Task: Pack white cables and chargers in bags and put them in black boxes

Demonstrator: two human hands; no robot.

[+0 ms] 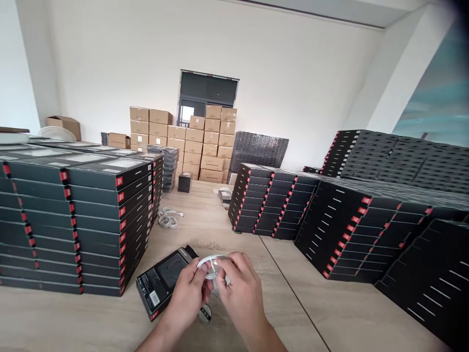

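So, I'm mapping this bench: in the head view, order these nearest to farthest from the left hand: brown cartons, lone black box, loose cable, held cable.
1. Held cable: in the grip of the left hand.
2. Lone black box: just left of it.
3. Loose cable: farther forward, on the table.
4. Brown cartons: at the back, near the window.

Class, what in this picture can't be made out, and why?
Head view: part of the white cable coil, hidden by the left hand and right hand.
Head view: the small print on the flat black box, too small to read.
Head view: part of the nearest box stack at right, cut off by the edge.
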